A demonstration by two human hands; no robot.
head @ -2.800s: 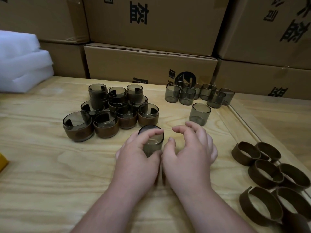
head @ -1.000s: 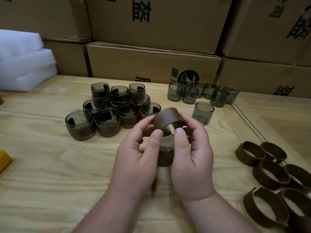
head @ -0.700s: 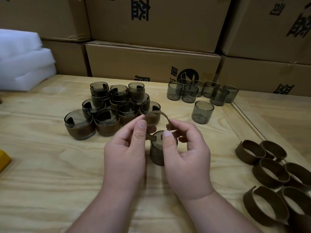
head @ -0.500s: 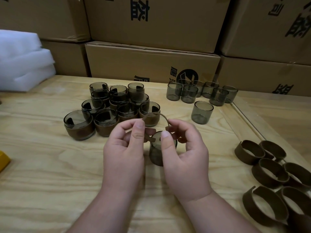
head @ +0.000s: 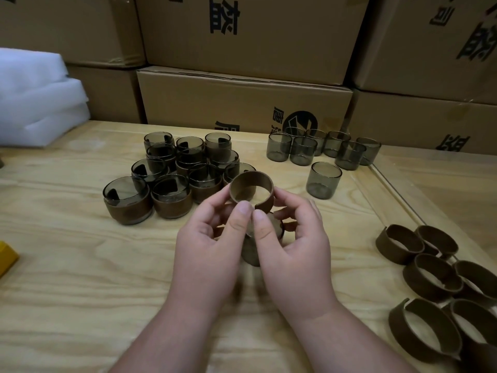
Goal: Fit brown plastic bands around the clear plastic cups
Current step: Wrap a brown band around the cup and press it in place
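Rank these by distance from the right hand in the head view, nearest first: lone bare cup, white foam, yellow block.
From the right hand:
1. Lone bare cup, just beyond it, to the right.
2. Yellow block, at the left edge.
3. White foam, far back left.

Beyond the hands, stacked brown cardboard boxes (head: 242, 100) bear large black Chinese characters, cropped or upside down; none reads clearly.

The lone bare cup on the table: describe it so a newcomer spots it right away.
Start at the wooden table and find the cluster of bare cups at its back edge, against the cardboard boxes. Just in front of that cluster stands the lone cup, upright. It touches no other cup and wears no brown band.
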